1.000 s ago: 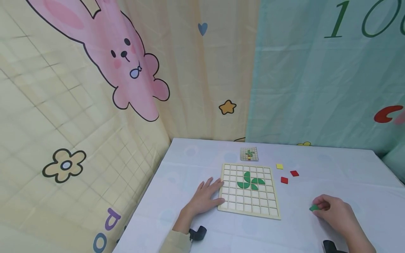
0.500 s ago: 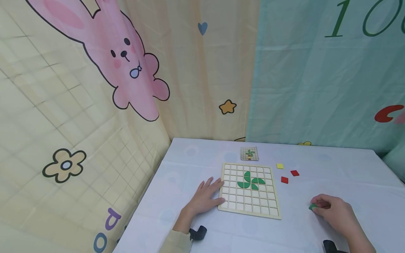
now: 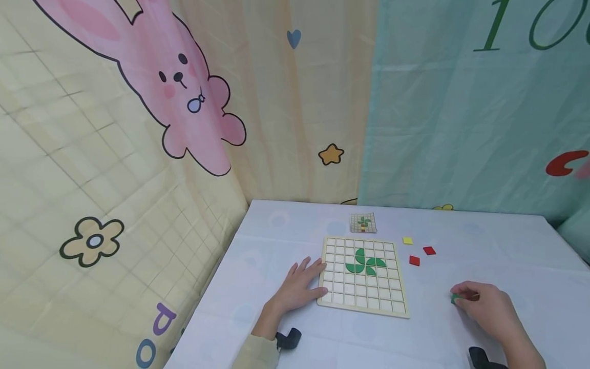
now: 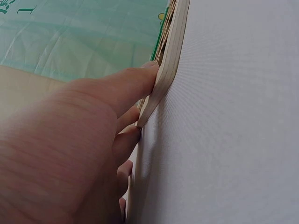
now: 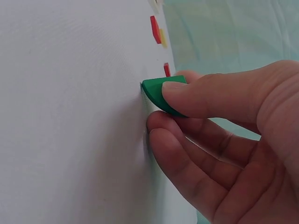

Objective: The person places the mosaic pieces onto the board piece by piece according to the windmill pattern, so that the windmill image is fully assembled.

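A wooden grid board [image 3: 364,302] lies on the white table [image 3: 442,230], with several green quarter-round pieces [image 3: 364,264] set in a pinwheel near its middle. My left hand [image 3: 299,287] lies flat on the table, straight fingers [image 4: 135,84] touching the board's left edge [image 4: 170,56]. To the right of the board my right hand [image 3: 484,307] pinches a green quarter-round piece [image 3: 455,299] [image 5: 161,95] between thumb and fingers, right at the table surface.
Two red square tiles [image 3: 414,261] [image 3: 429,250] and a yellow tile [image 3: 407,240] lie right of the board. A small pattern card [image 3: 363,223] lies behind it. Printed curtains [image 3: 461,128] hang close behind and to the left of the table.
My right hand with the green piece has shifted very little, staying low at the table. The left hand has stayed on the board's edge.
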A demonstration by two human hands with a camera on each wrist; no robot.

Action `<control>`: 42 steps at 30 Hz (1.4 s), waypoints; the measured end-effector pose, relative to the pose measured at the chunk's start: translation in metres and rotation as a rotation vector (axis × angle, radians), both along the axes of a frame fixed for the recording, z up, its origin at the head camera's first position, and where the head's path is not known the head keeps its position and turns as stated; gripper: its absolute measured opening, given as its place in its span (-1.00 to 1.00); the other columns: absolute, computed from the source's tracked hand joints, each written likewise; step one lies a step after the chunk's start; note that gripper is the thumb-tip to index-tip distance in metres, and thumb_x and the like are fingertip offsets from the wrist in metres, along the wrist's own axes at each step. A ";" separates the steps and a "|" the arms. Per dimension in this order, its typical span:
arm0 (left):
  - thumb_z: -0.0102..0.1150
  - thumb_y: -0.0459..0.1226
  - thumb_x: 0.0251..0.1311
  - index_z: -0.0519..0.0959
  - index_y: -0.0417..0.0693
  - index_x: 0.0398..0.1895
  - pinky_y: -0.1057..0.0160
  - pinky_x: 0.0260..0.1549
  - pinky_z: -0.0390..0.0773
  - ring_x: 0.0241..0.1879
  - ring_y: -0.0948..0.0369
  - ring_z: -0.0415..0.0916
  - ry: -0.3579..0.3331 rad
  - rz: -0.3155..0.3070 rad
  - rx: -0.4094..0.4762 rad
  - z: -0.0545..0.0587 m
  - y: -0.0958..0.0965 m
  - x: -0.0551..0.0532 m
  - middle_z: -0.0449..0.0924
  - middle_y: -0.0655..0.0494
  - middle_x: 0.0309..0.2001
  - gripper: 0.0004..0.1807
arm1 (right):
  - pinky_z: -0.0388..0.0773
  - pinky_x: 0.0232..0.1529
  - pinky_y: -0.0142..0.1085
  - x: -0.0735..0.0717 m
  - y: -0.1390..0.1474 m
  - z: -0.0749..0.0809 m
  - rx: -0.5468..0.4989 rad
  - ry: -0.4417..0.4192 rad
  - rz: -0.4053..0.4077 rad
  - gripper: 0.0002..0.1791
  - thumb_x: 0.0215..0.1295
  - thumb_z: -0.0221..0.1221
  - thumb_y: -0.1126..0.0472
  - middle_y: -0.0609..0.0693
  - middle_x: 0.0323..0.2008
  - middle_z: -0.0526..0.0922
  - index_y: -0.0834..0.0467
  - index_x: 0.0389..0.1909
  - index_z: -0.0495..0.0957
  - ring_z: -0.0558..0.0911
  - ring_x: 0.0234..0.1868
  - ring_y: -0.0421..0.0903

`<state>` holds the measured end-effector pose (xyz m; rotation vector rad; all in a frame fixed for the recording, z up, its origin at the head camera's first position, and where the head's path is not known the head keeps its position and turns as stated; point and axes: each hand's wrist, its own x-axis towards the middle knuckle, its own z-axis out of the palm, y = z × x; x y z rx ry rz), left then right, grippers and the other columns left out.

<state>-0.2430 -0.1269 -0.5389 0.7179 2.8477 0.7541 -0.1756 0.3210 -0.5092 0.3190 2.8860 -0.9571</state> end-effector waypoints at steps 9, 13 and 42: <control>0.09 0.15 0.36 0.21 0.20 0.57 -0.08 0.51 -0.25 0.59 0.11 -0.24 -0.007 -0.005 0.001 0.003 0.000 0.000 0.07 0.30 0.56 -0.25 | 0.62 -0.33 -0.14 -0.002 -0.003 0.002 0.000 -0.012 -0.005 -0.72 0.19 0.38 0.32 0.10 -0.22 0.70 0.28 -0.07 0.68 0.57 -0.24 0.02; 0.10 0.13 0.37 0.21 0.19 0.57 -0.09 0.51 -0.24 0.59 0.08 -0.23 -0.004 -0.008 -0.001 0.004 0.000 0.001 0.08 0.28 0.56 -0.25 | 0.63 -0.32 -0.13 -0.001 -0.005 0.003 0.003 0.002 0.001 -0.73 0.19 0.37 0.33 0.13 -0.21 0.69 0.29 -0.07 0.69 0.57 -0.24 0.03; 0.11 0.14 0.35 0.23 0.16 0.56 -0.09 0.51 -0.24 0.59 0.10 -0.23 -0.007 0.000 0.022 0.004 -0.001 0.002 0.10 0.28 0.56 -0.24 | 0.67 -0.26 -0.04 -0.003 -0.013 0.008 0.015 0.018 0.013 -0.73 0.20 0.36 0.36 0.19 -0.19 0.69 0.31 -0.07 0.68 0.59 -0.21 0.07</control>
